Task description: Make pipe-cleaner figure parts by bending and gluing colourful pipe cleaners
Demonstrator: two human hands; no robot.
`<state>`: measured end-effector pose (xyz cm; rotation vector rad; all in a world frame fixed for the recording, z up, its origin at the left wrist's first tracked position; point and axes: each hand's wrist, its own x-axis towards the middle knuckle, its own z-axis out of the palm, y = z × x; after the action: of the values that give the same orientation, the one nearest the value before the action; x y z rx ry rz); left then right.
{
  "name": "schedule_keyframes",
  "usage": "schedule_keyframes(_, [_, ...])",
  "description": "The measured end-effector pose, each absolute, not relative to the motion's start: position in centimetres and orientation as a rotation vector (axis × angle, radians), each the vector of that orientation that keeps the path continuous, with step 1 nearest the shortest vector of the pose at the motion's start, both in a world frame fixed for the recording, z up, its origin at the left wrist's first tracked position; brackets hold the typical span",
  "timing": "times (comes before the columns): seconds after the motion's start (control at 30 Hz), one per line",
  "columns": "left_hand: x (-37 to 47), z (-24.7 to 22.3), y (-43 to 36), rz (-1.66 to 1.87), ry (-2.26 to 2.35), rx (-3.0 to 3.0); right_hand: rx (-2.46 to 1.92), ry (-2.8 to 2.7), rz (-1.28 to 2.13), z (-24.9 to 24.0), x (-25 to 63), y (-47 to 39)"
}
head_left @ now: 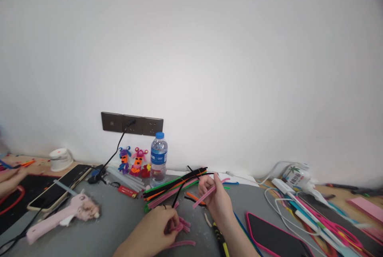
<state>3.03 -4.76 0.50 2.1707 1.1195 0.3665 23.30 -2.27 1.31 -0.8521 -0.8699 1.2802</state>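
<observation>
My right hand (217, 199) is raised a little above the mat, its fingers closed around a short pink pipe cleaner (200, 202). Lower down, my left hand (158, 225) has its fingertips pinched at a small heap of pink pipe cleaner pieces (184, 225). How many of them it grips is hidden. One loose pink piece (185, 243) lies just below that heap. A thin black pipe cleaner (178, 194) arches between the two hands; whether either holds it I cannot tell. Behind them lies a bundle of green, orange, black and pink pipe cleaners (161, 191).
A water bottle (158, 165) and two pipe-cleaner figures (138, 161) stand by the wall. Left are a pink glue gun (60, 217), a phone (60, 187) and another person's hand (12, 181). Right are pliers (220, 241), a pink-cased phone (273, 235) and pink scissors (338, 231).
</observation>
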Motion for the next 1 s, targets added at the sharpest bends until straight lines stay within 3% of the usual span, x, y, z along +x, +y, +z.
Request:
schedule_keyframes(0.27, [3.3, 1.3, -5.2, 0.446, 1.061, 2.06, -0.852, -0.882, 1.252, 2.0, 23.6, -2.6])
schedule_keyframes(0.57, [3.7, 1.6, -4.2, 0.803, 0.979, 1.734, -0.88, -0.799, 1.293, 1.6, 22.9, -2.7])
schedule_keyframes(1.0, [3.1, 1.5, -3.4, 1.043, 0.832, 1.363, -0.827, -1.209, 1.361, 2.7, 21.1, -4.4])
